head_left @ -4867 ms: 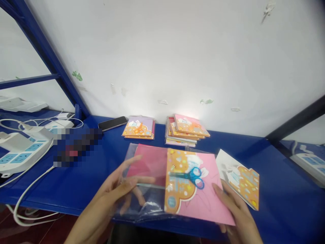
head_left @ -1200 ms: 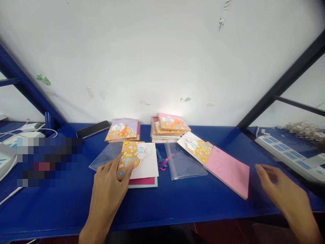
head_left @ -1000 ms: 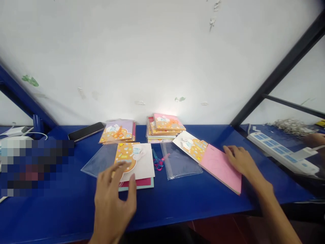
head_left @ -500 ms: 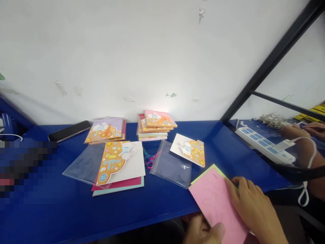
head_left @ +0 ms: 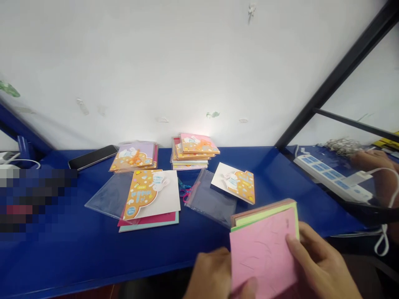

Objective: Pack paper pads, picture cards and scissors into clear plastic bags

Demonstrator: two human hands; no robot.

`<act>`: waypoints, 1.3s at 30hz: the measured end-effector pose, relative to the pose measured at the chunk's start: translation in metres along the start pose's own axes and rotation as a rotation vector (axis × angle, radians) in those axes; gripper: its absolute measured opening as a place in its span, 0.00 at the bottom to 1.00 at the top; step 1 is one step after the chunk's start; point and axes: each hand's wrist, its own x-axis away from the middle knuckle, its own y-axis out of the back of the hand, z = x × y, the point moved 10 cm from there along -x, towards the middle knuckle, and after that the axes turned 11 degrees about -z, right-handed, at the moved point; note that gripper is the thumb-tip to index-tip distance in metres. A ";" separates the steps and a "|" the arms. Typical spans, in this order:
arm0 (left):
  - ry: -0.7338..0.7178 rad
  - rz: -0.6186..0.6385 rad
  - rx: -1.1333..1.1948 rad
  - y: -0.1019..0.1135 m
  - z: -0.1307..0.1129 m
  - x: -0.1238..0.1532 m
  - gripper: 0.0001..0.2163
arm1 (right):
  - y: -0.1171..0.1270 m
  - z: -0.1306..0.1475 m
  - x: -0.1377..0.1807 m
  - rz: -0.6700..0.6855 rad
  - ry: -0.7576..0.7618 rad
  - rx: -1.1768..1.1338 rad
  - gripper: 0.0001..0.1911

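A stack of coloured paper sheets [head_left: 262, 253], pink on top with yellow, green and brown edges behind, is held at the desk's front edge. My right hand [head_left: 324, 261] grips its right side, thumb on the pink sheet. My left hand [head_left: 215, 274] is closed on the lower left side, its thumb over the bottom of the pink sheet. Beyond the stack lies a white card [head_left: 233, 182] with an orange rabbit print. Left of that card is an empty clear plastic sleeve [head_left: 215, 199].
On the blue desk [head_left: 199, 245] lie another rabbit card [head_left: 165, 191] over coloured sheets, a clear sleeve [head_left: 109, 195], scissors [head_left: 185, 189], two piles of packs [head_left: 134, 157] and a phone [head_left: 93, 157]. A power strip [head_left: 333, 176] and another person's arm [head_left: 382, 178] are at right.
The paper stack has been turned more upright, so its layered top edge now shows. My left hand has moved left, and the right thumb now rests on the pink sheet.
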 end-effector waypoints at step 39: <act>0.634 -0.908 0.600 0.234 0.085 0.082 0.31 | -0.182 0.178 0.057 0.475 1.045 0.230 0.19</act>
